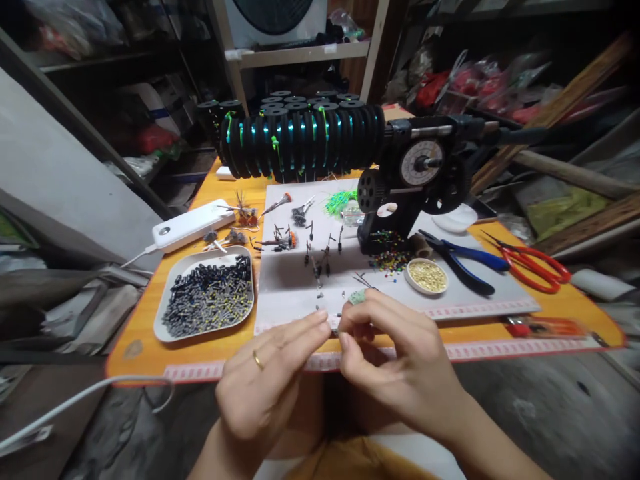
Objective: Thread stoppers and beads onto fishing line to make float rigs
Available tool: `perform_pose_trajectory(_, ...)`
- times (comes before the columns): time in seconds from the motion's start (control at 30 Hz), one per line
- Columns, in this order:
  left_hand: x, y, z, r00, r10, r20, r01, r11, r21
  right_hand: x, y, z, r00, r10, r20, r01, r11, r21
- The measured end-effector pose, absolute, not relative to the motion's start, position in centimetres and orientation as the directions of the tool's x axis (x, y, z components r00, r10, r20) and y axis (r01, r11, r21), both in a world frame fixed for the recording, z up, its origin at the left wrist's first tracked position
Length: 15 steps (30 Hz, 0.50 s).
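Observation:
My left hand (273, 383), with a ring on one finger, is closed at the near edge of the white board (285, 300), its fingers pressed together. My right hand (405, 353) pinches with thumb and forefinger right beside the left fingertips; a green wrap (357, 297) covers one finger. Something tiny and dark shows between the two hands, too small to name. Just beyond them, small dark parts with thin stems (317, 267) lie on the board. A round dish of gold-coloured bits (427, 276) and scattered coloured beads (387, 261) are to the right.
A shallow tray (159, 320) of black and grey pieces sits at left, near a white power bank (193, 223). Behind stands a black winder (400, 200) carrying a row of spools (300, 143). Blue-handled pliers (463, 263) and red-handled scissors (530, 263) lie right.

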<state>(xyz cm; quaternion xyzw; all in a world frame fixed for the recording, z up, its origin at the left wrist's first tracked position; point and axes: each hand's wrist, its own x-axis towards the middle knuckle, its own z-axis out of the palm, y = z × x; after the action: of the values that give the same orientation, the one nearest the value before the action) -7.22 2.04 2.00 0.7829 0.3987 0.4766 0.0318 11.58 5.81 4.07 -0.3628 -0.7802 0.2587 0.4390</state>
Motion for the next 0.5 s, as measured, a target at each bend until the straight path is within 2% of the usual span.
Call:
perform_pose_trajectory(0.07, -7.5, 2.0, 1.6, 0.283, 0.644, 0.711, 0.63, -0.684, 0.369, 11.6, 5.9, 3.8, -0.349, 0.79, 0.504, 0.352, 0.61, -0.71)
perform_pose_trajectory(0.13, -7.6, 2.2, 1.3, 0.307, 0.663, 0.683, 0.649, -0.67, 0.359, 11.7, 6.0, 3.6, -0.352, 0.784, 0.512, 0.382, 0.619, -0.686)
perform_pose_trajectory(0.33, -6.4, 3.7, 2.0, 0.227, 0.812, 0.538, 0.66, -0.534, 0.528, 12.2, 6.9, 2.9, -0.383, 0.718, 0.581, 0.495, 0.69, -0.528)
perform_pose_trajectory(0.5, -4.7, 4.4, 2.8, 0.173, 0.884, 0.434, 0.708, -0.418, 0.569, 13.3, 7.4, 2.7, -0.433, 0.704, 0.563, 0.523, 0.705, -0.479)
